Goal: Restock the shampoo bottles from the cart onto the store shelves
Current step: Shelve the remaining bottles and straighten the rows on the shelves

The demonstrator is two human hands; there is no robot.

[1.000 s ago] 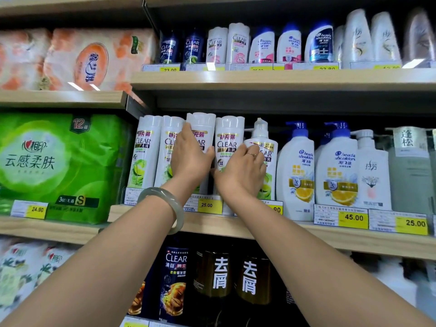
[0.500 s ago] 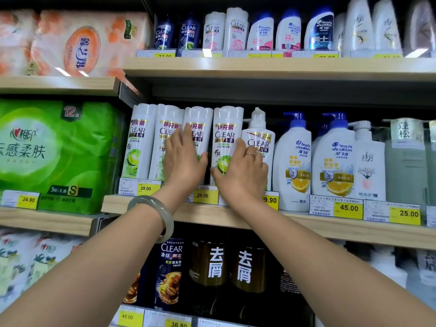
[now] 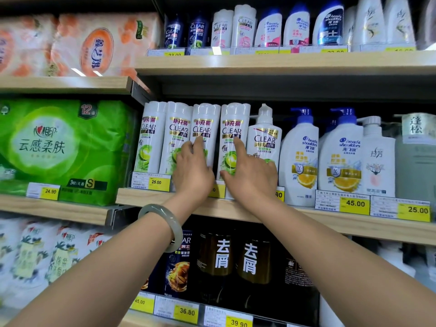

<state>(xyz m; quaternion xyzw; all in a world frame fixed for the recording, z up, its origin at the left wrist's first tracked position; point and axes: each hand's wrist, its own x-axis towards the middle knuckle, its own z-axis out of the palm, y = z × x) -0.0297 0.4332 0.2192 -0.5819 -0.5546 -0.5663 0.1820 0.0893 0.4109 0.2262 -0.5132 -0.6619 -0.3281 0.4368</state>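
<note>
The person's left grip [image 3: 192,171] lies flat against the fronts of the shampoo bottles on the middle shelf [image 3: 141,197], fingers [image 3: 200,141] straight and spread, reaching up over the label of the third bottle [image 3: 206,119] in a row of four tall white CLEAR bottles, with the outer fingers crossing onto the second bottle [image 3: 178,128]; nothing is clasped in it. The right grip [image 3: 250,175] rests on the fourth bottle [image 3: 233,119], its forefinger stretched up the label and the thumb low across the bottle's front, the fingers straight and apart rather than curled round it. The other fingers of that grip reach toward the CLEAR pump bottle [image 3: 265,138] standing just beside the fourth bottle; whether they touch it cannot be told. All four white bottles stand upright and close together, the first bottle [image 3: 151,138] at the left end of the shelf, behind a yellow price tag [image 3: 155,182] reading 25.00. Further right on the same shelf stand two head & shoulders pump bottles [image 3: 299,156] with blue pumps. A pale green bangle [image 3: 165,223] sits on the left wrist. Left of the shampoo bay lies a green tissue pack [image 3: 59,149], and dark bottles [image 3: 221,256] fill the shelf below
</note>
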